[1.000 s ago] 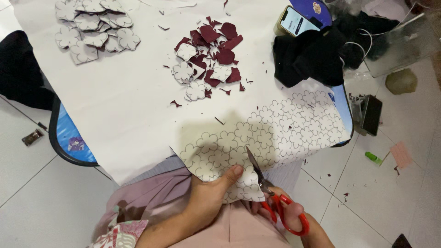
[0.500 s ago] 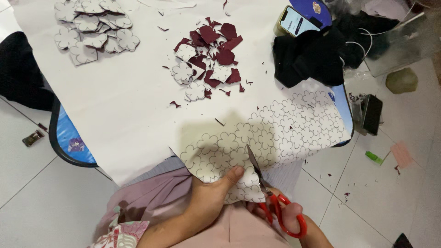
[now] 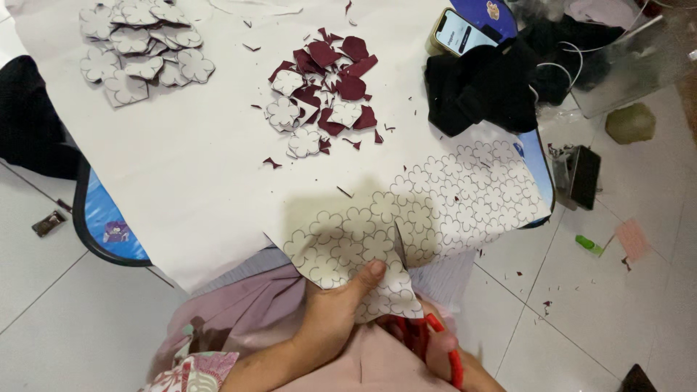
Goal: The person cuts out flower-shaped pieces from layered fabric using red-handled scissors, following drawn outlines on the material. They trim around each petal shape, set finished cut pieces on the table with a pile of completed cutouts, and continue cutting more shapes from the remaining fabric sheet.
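The left hand (image 3: 330, 319) holds the near edge of a sheet printed with flower outlines (image 3: 435, 210), the thumb pressed on top and the fingers closed under the paper, so this part is lifted a little toward the person. The right hand (image 3: 435, 352) is mostly hidden under the same sheet; it is closed around the red handles of the scissors (image 3: 428, 341), and one blade tip shows through a slit in the paper just beside the left thumb. How wide the blades stand I cannot tell, because the paper covers them. The sheet lies at the near right corner of the white-covered table (image 3: 181, 160), partly hanging over its edge. Farther up the table from the sheet there is a pile of dark red and white cut flower shapes (image 3: 323, 98), and well apart, at the far left corner, a heap of pale cut flower pieces (image 3: 141, 47). A phone (image 3: 457, 33) and black cloth (image 3: 483, 87) lie beyond the sheet on the right. I judge that the cutting is in the middle of one outline; the following cut probably needs the left hand to turn the paper so the blades can follow the curved petal line.
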{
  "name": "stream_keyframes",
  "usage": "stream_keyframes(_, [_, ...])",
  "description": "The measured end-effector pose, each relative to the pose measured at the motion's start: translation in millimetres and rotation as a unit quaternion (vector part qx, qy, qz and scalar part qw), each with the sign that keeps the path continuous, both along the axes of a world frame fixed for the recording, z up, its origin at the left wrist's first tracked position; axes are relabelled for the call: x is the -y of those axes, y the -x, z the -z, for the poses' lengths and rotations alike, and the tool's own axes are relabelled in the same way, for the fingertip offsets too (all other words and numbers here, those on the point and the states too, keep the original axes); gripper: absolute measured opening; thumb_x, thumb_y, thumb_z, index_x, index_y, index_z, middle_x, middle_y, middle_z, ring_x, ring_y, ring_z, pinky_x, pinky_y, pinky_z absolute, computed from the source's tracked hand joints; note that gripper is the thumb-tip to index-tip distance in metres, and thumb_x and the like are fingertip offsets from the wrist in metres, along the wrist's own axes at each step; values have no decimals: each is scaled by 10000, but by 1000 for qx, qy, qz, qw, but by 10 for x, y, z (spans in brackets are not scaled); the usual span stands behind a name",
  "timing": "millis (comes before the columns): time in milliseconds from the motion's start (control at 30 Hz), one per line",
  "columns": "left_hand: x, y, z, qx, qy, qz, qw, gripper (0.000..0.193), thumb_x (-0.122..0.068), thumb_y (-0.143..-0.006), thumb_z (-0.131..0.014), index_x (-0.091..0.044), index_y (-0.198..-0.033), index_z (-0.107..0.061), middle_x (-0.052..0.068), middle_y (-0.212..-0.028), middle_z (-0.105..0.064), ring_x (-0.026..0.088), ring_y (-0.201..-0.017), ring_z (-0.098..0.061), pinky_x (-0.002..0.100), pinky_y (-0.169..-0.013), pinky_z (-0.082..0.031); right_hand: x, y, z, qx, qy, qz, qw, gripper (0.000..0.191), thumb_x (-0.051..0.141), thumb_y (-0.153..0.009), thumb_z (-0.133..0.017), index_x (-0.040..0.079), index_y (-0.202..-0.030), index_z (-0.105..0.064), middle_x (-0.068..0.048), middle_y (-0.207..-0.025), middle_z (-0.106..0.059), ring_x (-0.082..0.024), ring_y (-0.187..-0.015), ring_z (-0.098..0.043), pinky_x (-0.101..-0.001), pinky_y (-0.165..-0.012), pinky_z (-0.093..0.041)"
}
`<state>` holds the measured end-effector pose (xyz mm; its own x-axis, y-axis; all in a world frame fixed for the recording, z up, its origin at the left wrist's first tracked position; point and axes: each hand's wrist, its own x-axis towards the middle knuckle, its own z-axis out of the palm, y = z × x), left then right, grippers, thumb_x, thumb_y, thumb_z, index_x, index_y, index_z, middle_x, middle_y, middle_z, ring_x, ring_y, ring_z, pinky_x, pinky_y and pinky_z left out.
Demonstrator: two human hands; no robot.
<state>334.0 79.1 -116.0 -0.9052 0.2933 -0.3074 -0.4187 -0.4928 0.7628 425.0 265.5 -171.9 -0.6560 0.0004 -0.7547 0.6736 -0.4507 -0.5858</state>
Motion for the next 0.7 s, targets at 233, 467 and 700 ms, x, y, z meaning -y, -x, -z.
stream_keyframes(233, [-5, 3, 0, 14, -11, -4, 1000, 382, -179, -871, -778, 8, -1179, -652, 102, -1052, -736, 185, -936, -692, 322, -805, -584, 15, -1, 50, 0, -14, 16, 1000, 505, 514, -897, -672, 83, -1158, -644, -21, -958, -640, -108, -801, -579, -255, -687, -472])
stream_keyframes(467, [5, 8, -13, 36, -29, 2, 999, 385, -174, -868, -773, 4, -1181, -637, 97, -1029, -735, 183, -893, -698, 319, -757, -598, -29, 20, 16, -202, -65, -125, 969, 757, 730, -782, -595, 64, -1140, -643, -2, -940, -612, -84, -783, -546, -237, -667, -452])
stream_keyframes(700, [27, 17, -18, 41, -26, 9, 999, 359, -161, -872, -758, 1, -1168, -638, 90, -1019, -732, 185, -892, -693, 327, -748, -596, -11, 120, -115, -208, -87, -162, 961, 905, 855, -689, -552, 55, -1103, -640, 11, -885, -585, -73, -751, -518, -230, -639, -430])
